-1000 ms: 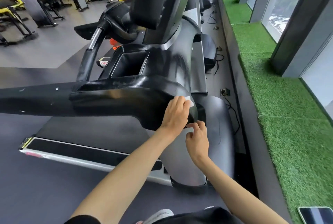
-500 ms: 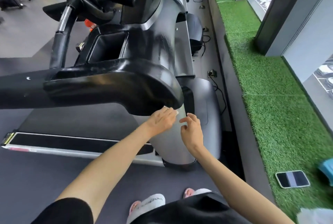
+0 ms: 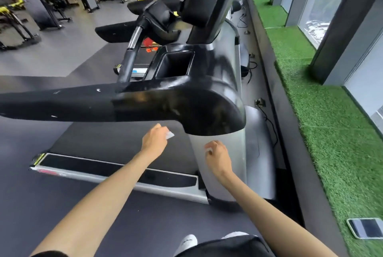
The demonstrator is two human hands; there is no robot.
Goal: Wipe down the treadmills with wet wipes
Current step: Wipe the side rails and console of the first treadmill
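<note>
A treadmill stands in front of me, seen from its side: black console arm [image 3: 186,101], silver upright column [image 3: 219,143], dark belt [image 3: 116,143]. My left hand [image 3: 154,141] hovers below the arm over the belt, fingers closed on a small white wet wipe [image 3: 170,135]. My right hand [image 3: 217,156] is against the silver column, fingers curled around a small white bit of wipe [image 3: 207,150]. The two hands are apart.
A strip of green artificial turf [image 3: 331,132] runs along the windows on the right, with a phone [image 3: 365,227] lying on it. Cables and a floor socket [image 3: 260,102] sit beside the treadmill. More treadmills stand behind. Gym machines [image 3: 16,8] fill the far left.
Both hands dropped from the rounded end of the black arm. The left hand moved left under the arm with the wipe; the right hand settled on the silver column. The hands separated.
</note>
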